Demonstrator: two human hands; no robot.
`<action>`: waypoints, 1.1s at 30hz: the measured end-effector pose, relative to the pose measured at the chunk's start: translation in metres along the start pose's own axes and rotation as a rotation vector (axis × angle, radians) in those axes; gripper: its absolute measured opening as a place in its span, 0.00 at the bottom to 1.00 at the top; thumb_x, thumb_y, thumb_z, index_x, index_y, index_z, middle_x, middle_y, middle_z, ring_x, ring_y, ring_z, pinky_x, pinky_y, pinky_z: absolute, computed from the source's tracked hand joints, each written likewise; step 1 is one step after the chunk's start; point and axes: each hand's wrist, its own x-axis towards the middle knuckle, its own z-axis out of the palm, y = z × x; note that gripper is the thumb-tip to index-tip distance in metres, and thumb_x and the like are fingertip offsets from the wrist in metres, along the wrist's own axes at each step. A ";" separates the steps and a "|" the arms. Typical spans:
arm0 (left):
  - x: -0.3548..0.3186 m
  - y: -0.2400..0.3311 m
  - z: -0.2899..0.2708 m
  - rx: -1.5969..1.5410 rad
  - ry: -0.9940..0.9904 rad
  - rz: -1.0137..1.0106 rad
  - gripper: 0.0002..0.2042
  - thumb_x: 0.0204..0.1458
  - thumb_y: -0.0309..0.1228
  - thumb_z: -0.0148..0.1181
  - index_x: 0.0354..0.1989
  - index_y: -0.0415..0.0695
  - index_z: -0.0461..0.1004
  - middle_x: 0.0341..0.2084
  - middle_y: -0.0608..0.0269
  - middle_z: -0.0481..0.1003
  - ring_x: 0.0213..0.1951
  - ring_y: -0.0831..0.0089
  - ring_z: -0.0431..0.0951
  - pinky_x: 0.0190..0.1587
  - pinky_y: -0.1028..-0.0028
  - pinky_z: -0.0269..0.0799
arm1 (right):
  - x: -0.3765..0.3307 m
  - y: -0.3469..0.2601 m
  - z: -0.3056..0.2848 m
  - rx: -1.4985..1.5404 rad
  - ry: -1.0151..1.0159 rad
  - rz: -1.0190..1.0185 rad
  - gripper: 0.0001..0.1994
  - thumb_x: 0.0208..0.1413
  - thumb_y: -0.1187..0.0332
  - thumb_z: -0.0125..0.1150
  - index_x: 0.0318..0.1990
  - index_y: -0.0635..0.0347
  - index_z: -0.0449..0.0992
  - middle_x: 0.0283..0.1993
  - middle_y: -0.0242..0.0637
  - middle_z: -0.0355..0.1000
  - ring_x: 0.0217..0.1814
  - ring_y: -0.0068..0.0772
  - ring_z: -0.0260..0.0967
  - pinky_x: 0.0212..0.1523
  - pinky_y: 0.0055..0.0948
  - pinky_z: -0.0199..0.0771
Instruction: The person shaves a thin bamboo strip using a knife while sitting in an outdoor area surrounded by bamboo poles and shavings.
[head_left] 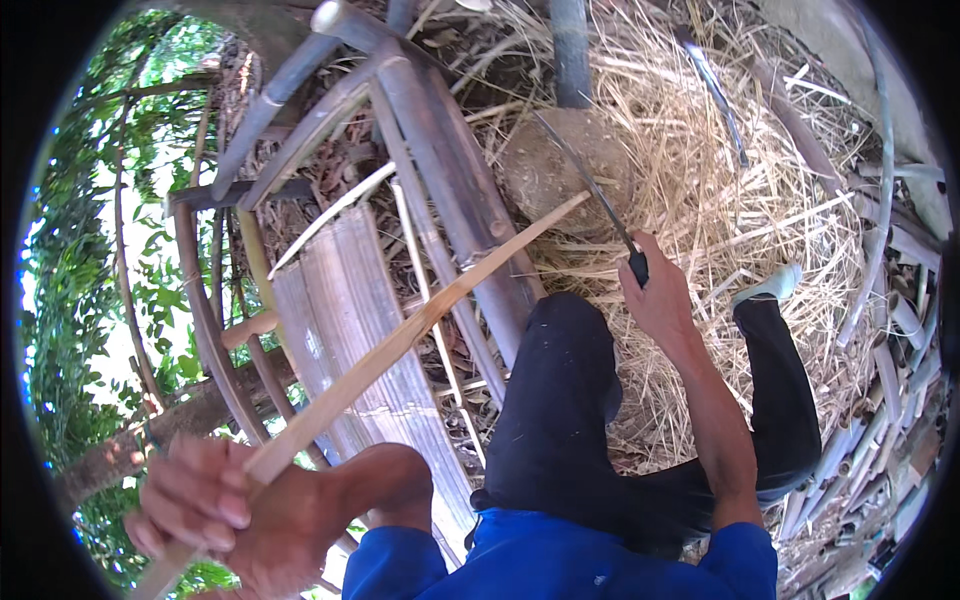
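My left hand [215, 505] grips the near end of a long pale bamboo strip [430, 315] that slants up to the right, its far tip close to a round wooden block [555, 175]. A long dark curved knife [590, 185] sits in my right hand [655, 295], held by its black handle. The blade lies over the block, next to the strip's far tip. My knees in black trousers [560, 400] are between the two hands.
Grey bamboo poles [450, 190] lean across the middle, beside a flat slatted bamboo panel [350, 330]. Dry straw and shavings [740, 180] cover the ground. Cut bamboo pieces [890, 430] pile at the right. Green foliage [70, 250] fills the left.
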 end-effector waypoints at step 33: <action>-0.062 0.024 0.029 0.077 0.266 0.062 0.21 0.70 0.52 0.38 0.37 0.45 0.61 0.17 0.71 0.53 0.14 0.81 0.54 0.12 0.79 0.52 | -0.128 -0.183 -0.042 0.073 0.022 -0.596 0.10 0.53 0.70 0.63 0.41 0.56 0.72 0.30 0.40 0.69 0.26 0.39 0.75 0.23 0.34 0.79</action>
